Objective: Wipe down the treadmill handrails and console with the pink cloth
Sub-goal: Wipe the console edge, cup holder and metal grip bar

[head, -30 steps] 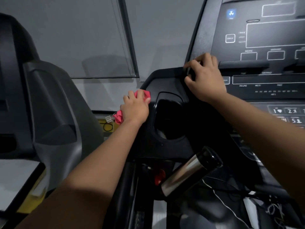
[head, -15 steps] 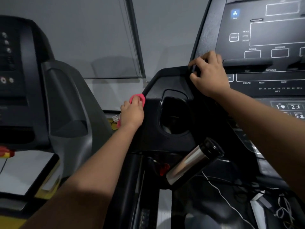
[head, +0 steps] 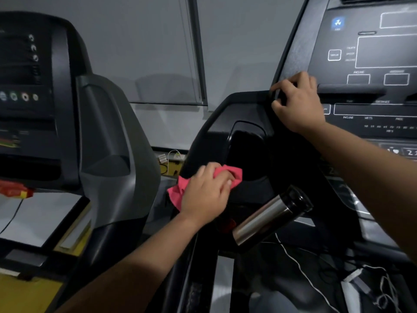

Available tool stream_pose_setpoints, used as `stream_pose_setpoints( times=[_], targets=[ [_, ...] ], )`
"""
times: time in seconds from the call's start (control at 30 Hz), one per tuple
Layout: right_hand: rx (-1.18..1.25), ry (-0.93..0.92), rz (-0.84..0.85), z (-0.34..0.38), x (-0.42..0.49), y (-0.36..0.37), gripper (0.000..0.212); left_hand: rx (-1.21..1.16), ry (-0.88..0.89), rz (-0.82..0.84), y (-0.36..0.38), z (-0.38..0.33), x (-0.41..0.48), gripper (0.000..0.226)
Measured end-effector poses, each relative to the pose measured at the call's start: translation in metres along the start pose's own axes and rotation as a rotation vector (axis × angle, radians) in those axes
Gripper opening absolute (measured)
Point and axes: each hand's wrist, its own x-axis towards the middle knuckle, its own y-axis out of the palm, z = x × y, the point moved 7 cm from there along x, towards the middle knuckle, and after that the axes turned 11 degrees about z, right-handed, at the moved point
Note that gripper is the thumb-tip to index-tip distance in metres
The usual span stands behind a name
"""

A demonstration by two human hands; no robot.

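Two grips are on the treadmill, well apart from each other. The left grip (head: 205, 193) has its fingers curled over the bunched pink cloth (head: 234, 175) and holds it pressed against the lower left edge of the black console (head: 225, 114). Part of the cloth shows past the fingertips and another fold hangs out below the outer edge of the same grip. The thumb is hidden, so how it lies cannot be told. Just beyond the left grip's fingertips is the dark cup holder (head: 246, 150), sunk into the console's side tray. The right grip (head: 297, 102) sits higher and farther forward, clamped on the console's edge where the side tray meets the display panel (head: 383, 50), with fingers bent round that edge and knuckles up. White outlined boxes and a blue fan icon (head: 337, 22) lie above and to the right of this grip. Between the two forearms, below the left grip's wrist, a steel cylinder (head: 266, 220) with a black end slants upward to the right. A thin white cable (head: 300, 267) trails beneath it. To the left of the left grip stands a second treadmill (head: 108, 136), grey and black, with a red tab (head: 13, 190) low on its console.
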Motion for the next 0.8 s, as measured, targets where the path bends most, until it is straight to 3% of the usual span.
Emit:
stream_pose_setpoints(
  times=[0.2, 0.5, 0.8],
  targets=[
    [-0.018, 0.004, 0.004, -0.001, 0.001, 0.001, 0.033, -0.01, 0.097, -0.039, 0.009, -0.032, -0.016, 0.024],
    [-0.024, 0.012, 0.022, -0.002, -0.001, 0.002, 0.033, 0.059, 0.464, 0.061, 0.021, -0.061, -0.002, 0.025],
    [0.011, 0.001, 0.028, -0.004, -0.002, 0.002, 0.034, 0.027, 0.446, 0.269, 0.015, -0.018, -0.002, 0.031]
  ],
)
